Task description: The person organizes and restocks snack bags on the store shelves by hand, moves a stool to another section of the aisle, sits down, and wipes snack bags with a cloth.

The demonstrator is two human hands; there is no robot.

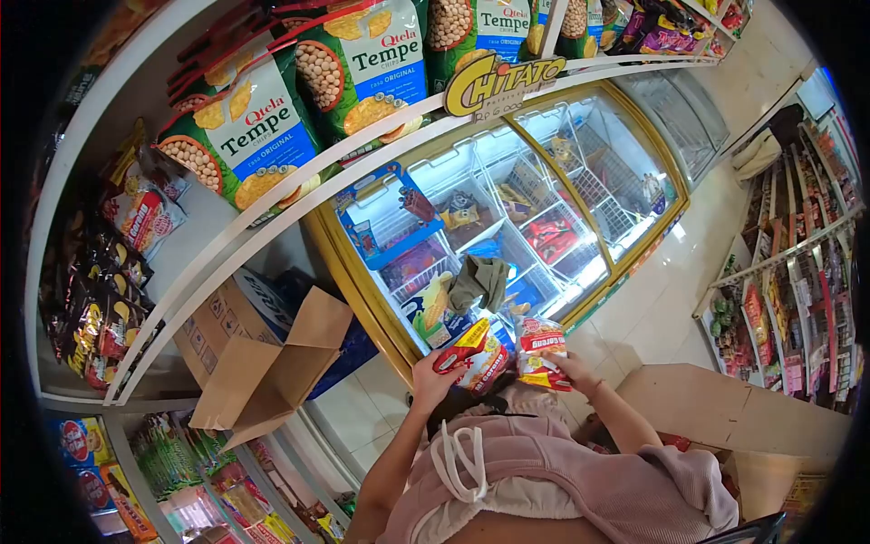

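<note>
In front of the body, my left hand (435, 381) grips a red and yellow snack packet (486, 357) by its left side. My right hand (573, 370) holds another packet (540, 350), white, red and yellow, at its lower right. The two packets are side by side with a small gap between them. Just beyond them, on the glass freezer (399, 348), lie a dark green cloth item (480, 283) and a green and blue chip bag (430, 308).
Large tempe chip bags (362, 68) fill the curved shelf (245, 218) above. An open cardboard box (272, 363) is at the left, a larger carton (689, 399) at the right. Snack racks (788, 281) stand at the far right.
</note>
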